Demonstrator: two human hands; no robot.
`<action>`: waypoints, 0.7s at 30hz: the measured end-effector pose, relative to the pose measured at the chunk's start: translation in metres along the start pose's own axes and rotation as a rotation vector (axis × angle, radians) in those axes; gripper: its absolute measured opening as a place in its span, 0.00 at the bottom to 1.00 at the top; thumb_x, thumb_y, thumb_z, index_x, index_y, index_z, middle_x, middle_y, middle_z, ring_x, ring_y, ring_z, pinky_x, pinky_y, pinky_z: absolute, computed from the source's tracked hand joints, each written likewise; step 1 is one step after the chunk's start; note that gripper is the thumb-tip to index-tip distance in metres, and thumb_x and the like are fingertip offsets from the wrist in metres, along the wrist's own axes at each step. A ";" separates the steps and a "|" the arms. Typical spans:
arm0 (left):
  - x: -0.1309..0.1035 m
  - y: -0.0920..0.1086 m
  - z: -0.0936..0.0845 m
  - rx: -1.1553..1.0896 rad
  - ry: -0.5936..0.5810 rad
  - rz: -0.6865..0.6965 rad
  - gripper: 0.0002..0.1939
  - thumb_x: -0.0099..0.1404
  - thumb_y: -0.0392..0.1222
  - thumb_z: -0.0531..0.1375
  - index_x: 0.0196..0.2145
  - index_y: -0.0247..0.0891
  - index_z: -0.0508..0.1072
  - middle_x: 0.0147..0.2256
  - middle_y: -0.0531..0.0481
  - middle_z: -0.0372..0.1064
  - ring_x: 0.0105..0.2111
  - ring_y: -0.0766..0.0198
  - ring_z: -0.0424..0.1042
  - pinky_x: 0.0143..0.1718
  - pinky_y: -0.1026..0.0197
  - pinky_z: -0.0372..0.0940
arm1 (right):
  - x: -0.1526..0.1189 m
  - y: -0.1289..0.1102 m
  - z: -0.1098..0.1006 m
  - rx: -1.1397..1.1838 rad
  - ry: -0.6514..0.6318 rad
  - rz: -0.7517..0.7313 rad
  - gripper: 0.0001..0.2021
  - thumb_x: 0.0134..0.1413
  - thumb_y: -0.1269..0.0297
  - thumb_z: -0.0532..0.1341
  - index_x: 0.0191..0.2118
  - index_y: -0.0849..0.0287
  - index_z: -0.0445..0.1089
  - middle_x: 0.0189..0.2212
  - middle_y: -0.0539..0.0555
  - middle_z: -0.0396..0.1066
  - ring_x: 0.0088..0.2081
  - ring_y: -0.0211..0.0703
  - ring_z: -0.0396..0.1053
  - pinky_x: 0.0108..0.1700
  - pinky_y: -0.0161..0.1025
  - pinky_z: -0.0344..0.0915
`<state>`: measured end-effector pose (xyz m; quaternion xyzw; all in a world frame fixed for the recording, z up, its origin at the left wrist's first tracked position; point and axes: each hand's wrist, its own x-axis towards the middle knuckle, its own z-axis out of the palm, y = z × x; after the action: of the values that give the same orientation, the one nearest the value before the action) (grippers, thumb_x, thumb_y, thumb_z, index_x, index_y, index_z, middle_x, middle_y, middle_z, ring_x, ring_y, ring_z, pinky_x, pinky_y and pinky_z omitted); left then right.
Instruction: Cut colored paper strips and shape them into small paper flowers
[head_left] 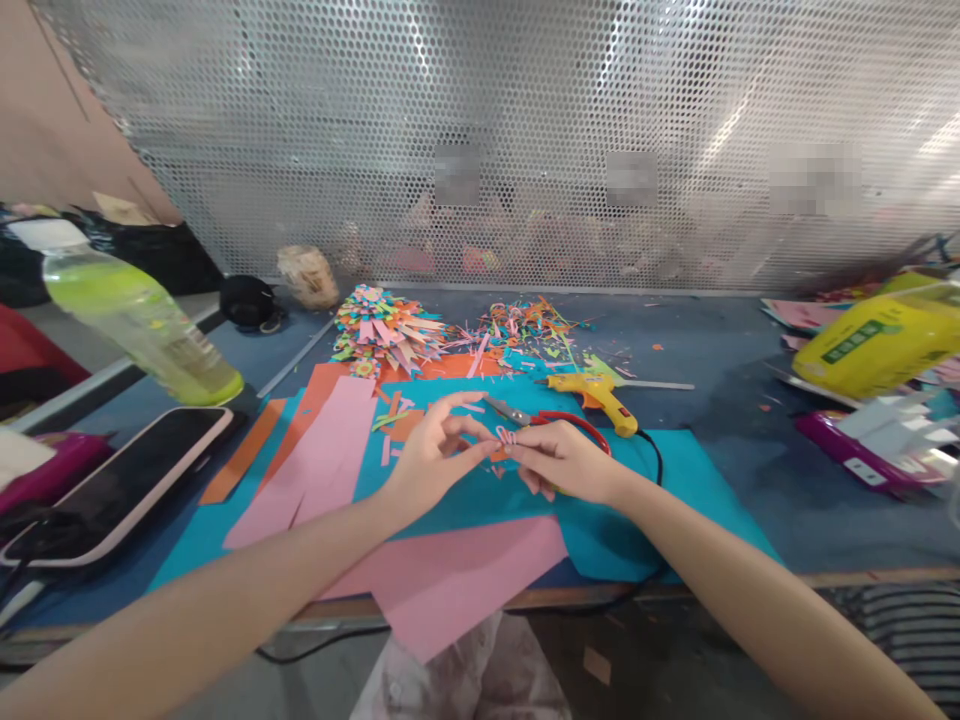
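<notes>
Near the middle of the blue paper (450, 500), my two hands meet around a small looped pink paper piece (506, 435). My right hand (562, 458) pinches it between thumb and fingertips. The thumb and a finger of my left hand (439, 450) close on its left side. Red-handled scissors (574, 418) lie just behind and partly under my right hand, blades toward the left. A yellow glue gun (600, 395) rests behind them. Pink strips (326, 450) and orange paper (244, 450) lie left of my hands, with small cut pieces (390, 420) nearer.
Paper rosettes (382, 335) and a pile of scraps (532, 320) stand at the back. On the left are a bottle (142, 320) and a phone (127, 485). A yellow packet (877, 340) and a purple tissue pack (862, 455) sit right. Pink paper (465, 580) overhangs the front edge.
</notes>
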<state>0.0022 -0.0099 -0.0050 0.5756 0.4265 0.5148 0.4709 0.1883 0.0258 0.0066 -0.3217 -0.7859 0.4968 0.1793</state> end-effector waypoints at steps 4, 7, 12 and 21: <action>0.001 0.001 0.000 -0.027 0.030 -0.013 0.25 0.54 0.41 0.63 0.47 0.38 0.60 0.28 0.53 0.70 0.29 0.65 0.70 0.31 0.64 0.63 | 0.002 0.001 0.001 0.003 0.051 -0.031 0.16 0.58 0.55 0.50 0.27 0.60 0.63 0.16 0.45 0.63 0.14 0.28 0.60 0.17 0.27 0.57; 0.003 0.006 -0.004 -0.006 0.042 -0.009 0.24 0.53 0.41 0.63 0.47 0.38 0.60 0.28 0.53 0.70 0.29 0.66 0.70 0.31 0.64 0.63 | 0.003 0.000 0.000 -0.007 0.121 -0.058 0.11 0.56 0.57 0.53 0.32 0.59 0.64 0.17 0.44 0.63 0.13 0.28 0.59 0.18 0.28 0.57; 0.008 0.015 -0.020 0.372 0.039 0.043 0.19 0.59 0.45 0.58 0.47 0.39 0.63 0.33 0.49 0.73 0.27 0.64 0.70 0.30 0.62 0.62 | 0.004 -0.001 -0.008 -0.156 0.299 -0.075 0.13 0.58 0.58 0.51 0.27 0.59 0.62 0.14 0.44 0.59 0.14 0.29 0.56 0.20 0.29 0.55; 0.007 -0.002 -0.006 0.850 -0.315 0.287 0.49 0.56 0.42 0.61 0.62 0.42 0.29 0.43 0.48 0.73 0.51 0.55 0.64 0.50 0.49 0.57 | 0.008 0.010 -0.013 -0.561 0.561 -0.030 0.11 0.55 0.59 0.52 0.25 0.58 0.63 0.17 0.46 0.58 0.19 0.32 0.56 0.21 0.31 0.48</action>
<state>-0.0032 -0.0018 -0.0050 0.8414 0.4390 0.2610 0.1766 0.1936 0.0433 0.0034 -0.4699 -0.8162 0.1533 0.2993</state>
